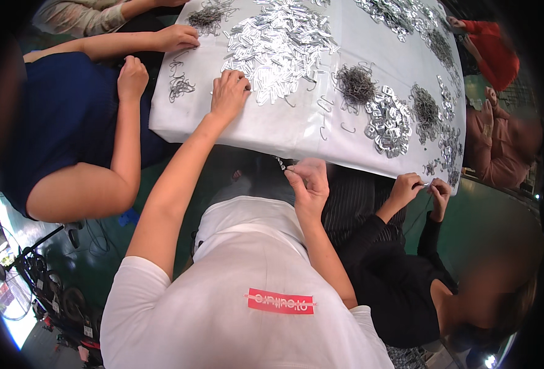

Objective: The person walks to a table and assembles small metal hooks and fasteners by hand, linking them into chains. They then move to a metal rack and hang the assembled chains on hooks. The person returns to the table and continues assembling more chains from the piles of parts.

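My left hand (230, 95) rests at the near left edge of a heap of small silver strip-like metal pieces (278, 46) on the table. Its fingers are bent and close together; whatever lies under the fingertips is hidden. Just off the near table edge, my right hand (310, 186) is raised in a pinch, slightly blurred. From its fingertips sticks a small shiny metal piece (281, 164), whose exact kind is too small to make out. Several loose wire hooks (325, 104) lie to the right of the heap.
A white-covered table (272, 132) carries piles of wire hooks (355, 84) and silver buckle-like pieces (389, 123). A person in dark blue (69, 123) sits at left. A person in black (401, 277) works at right, both hands on a small piece. Others sit at the far right.
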Motion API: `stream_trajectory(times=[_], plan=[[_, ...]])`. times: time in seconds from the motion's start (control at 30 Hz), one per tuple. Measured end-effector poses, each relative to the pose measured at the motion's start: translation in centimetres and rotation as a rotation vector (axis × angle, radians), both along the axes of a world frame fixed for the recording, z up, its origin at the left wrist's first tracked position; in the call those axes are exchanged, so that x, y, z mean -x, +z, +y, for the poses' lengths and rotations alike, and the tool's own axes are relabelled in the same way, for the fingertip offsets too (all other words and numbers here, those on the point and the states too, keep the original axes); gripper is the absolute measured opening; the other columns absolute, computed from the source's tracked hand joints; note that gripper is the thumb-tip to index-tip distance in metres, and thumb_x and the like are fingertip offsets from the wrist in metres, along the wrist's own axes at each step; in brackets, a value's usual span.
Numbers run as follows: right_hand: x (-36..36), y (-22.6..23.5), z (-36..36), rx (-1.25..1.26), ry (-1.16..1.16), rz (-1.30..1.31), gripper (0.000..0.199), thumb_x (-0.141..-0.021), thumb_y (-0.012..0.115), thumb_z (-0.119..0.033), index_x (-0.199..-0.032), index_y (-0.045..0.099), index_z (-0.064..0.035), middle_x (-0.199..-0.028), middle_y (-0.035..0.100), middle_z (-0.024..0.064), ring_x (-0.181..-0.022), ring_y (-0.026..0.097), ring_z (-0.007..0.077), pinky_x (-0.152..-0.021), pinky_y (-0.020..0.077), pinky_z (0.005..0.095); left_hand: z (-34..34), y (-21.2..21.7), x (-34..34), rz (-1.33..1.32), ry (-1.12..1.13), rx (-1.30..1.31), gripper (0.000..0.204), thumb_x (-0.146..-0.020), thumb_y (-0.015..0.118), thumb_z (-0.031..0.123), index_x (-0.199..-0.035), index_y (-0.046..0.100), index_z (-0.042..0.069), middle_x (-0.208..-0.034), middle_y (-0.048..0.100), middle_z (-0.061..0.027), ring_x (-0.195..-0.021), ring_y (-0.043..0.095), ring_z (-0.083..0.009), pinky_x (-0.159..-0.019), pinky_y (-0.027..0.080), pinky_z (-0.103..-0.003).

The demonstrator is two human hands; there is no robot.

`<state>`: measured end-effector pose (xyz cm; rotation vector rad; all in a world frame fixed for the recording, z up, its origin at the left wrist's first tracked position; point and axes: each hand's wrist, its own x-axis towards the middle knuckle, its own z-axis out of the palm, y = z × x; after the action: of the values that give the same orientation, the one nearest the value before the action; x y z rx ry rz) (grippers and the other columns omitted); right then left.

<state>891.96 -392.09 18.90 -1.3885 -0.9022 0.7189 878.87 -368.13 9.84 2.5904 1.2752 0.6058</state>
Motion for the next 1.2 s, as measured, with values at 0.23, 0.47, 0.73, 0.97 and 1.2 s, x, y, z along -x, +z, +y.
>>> stream_trajectory(times=[0.23, 0.47, 0.73, 0.97, 1.2], plan=[[0.6, -0.3, -0.1, 0.071, 0.002, -0.019, 0.010, -0.076, 0.073, -0.001, -0.085, 0.068, -0.0028, -0.093, 0.054, 0.0052, -0.073, 0.052, 0.0112, -0.060, 0.0424, 0.0221, -0.2, 0.1, -0.1, -0.083, -0.091, -0.002, 0.014, -0.073, 0.072, 0.010, -0.083, 0.063, 0.012, -0.100, 0.058, 0.0015, -0.107, 0.049, -0.0215, -0.084, 0.040, -0.040], [2.0, -0.7, -0.7, 0.108, -0.011, 0.019, 0.010, -0.076, 0.074, -0.001, -0.084, 0.069, -0.0033, -0.092, 0.054, 0.0046, -0.073, 0.052, 0.0108, -0.058, 0.0408, 0.0222, 0.0, 0.0, 0.8, -0.082, -0.007, 0.052, 0.013, -0.074, 0.073, 0.016, -0.085, 0.066, 0.014, -0.101, 0.059, 0.0016, -0.107, 0.049, -0.0211, -0.084, 0.039, -0.040], [3.2, -0.2, -1.3, 0.116, -0.058, -0.028, 0.011, -0.074, 0.074, -0.003, -0.083, 0.070, -0.0055, -0.090, 0.055, 0.0035, -0.070, 0.050, 0.0093, -0.058, 0.0393, 0.0216, 0.5, -0.3, 1.4, 0.076, -0.141, 0.057, 0.013, -0.076, 0.070, 0.017, -0.087, 0.065, 0.012, -0.106, 0.058, -0.0008, -0.110, 0.049, -0.0228, -0.089, 0.039, -0.039], [3.5, 0.2, -1.2, 0.120, -0.023, -0.081, 0.010, -0.074, 0.074, -0.004, -0.083, 0.070, -0.0055, -0.088, 0.055, 0.0018, -0.067, 0.048, 0.0088, -0.056, 0.0366, 0.0216, -2.7, 1.5, 1.4, -0.362, 0.009, 0.332, 0.013, -0.084, 0.066, 0.015, -0.093, 0.062, 0.006, -0.090, 0.065, -0.0050, -0.084, 0.059, -0.0180, -0.069, 0.044, -0.031], [3.5, 0.5, -0.6, 0.156, -0.009, -0.132, 0.009, -0.074, 0.074, -0.006, -0.082, 0.070, -0.0057, -0.085, 0.055, 0.0016, -0.066, 0.047, 0.0093, -0.055, 0.0366, 0.0227, -10.2, 7.9, 2.3, -0.858, 0.054, 1.237, 0.026, -0.089, 0.064, 0.012, -0.110, 0.058, -0.001, -0.094, 0.066, -0.0086, -0.079, 0.058, -0.0100, -0.066, 0.045, -0.022]])
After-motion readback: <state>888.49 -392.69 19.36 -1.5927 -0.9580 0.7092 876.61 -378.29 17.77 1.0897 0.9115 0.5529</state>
